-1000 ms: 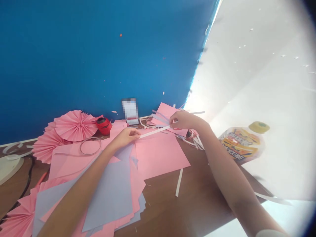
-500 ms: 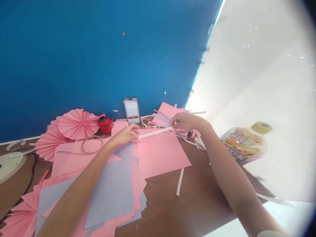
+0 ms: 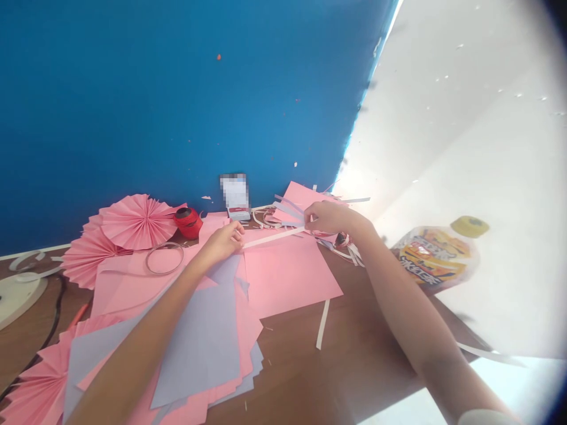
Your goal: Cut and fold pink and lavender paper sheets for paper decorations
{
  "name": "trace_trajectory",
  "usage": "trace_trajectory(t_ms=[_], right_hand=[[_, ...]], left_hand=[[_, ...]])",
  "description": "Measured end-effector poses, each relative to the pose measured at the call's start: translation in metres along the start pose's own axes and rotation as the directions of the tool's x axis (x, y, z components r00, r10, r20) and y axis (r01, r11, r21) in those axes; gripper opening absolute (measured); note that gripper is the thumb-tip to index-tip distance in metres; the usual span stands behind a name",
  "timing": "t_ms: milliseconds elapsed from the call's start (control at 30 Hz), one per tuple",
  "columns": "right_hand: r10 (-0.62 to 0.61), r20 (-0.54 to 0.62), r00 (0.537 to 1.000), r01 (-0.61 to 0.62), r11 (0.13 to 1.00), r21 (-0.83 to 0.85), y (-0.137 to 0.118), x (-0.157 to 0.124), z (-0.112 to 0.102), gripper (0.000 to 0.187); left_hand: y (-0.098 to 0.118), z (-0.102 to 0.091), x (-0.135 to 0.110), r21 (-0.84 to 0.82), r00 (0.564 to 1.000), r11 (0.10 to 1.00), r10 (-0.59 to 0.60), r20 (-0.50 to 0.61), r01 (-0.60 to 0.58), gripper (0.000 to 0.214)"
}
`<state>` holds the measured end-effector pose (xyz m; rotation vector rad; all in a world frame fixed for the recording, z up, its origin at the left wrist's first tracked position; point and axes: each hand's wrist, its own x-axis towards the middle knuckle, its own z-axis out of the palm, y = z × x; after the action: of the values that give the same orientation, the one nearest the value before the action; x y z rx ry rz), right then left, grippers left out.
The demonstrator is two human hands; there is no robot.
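Observation:
A thin white paper strip (image 3: 272, 236) stretches between both hands above a pink sheet (image 3: 287, 274). My left hand (image 3: 222, 242) pinches its left end, fingers closed. Its right end is pinched by my right hand (image 3: 330, 217), near a heap of loose paper strips (image 3: 348, 251). Both forearms reach in from the bottom edge over the brown table (image 3: 354, 360).
Pink and lavender sheets (image 3: 199, 348) lie stacked under my left arm. Pink paper fans (image 3: 133, 221), a red tape roll (image 3: 188, 221), a thin ring (image 3: 165, 258) and a small box (image 3: 234, 198) sit along the blue wall. A glue bottle (image 3: 436, 254) lies at the right. One loose strip (image 3: 322, 323) rests on the table.
Both hands have shifted slightly left with the strip still held between them; the view has barely moved.

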<state>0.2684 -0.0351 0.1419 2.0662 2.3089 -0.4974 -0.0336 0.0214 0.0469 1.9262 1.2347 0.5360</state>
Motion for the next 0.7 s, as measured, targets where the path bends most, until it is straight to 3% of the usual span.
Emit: trace_trajectory(t_ms=[400,600,700], right_hand=[[0.026,0.02,0.999,-0.025,0.999,-0.03,-0.0055,-0.0053,-0.003,0.013],[0.083,0.042,0.996,-0.082,0.996,-0.034,-0.0075,-0.0056,-0.0016,0.016],[0.074,0.031,0.997,-0.072,0.997,-0.042,-0.0062,-0.0034,0.0005,0.015]], left_hand=[[-0.0004,-0.0015,0.0011,-0.087,0.999,0.996,-0.007,0.038,0.01,0.041],[0.003,-0.0011,-0.0019,-0.087,0.993,0.994,-0.062,0.097,0.071,0.033],[0.001,-0.0017,-0.0011,-0.031,0.995,0.999,-0.036,0.089,0.039,0.026]])
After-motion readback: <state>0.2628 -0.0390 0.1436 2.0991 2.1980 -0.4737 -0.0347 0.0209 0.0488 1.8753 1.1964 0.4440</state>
